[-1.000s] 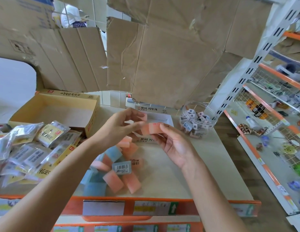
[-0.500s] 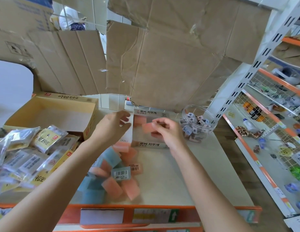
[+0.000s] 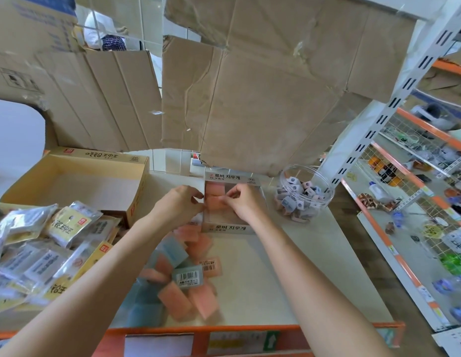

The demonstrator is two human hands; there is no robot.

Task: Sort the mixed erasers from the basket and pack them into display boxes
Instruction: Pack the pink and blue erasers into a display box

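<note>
a pink eraser [image 3: 214,202] pinched by the right hand [image 3: 246,202] sits low in the display box [image 3: 228,228], whose wall the left hand [image 3: 177,206] pinches: packing step, so next press it flush, then pick from the loose erasers [image 3: 183,282] below both wrists.

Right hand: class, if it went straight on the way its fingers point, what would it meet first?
Probably the pink eraser at its fingertips, inside the display box. The right hand points left across the box; beyond the eraser lies the left hand, though depth is unclear.
</note>
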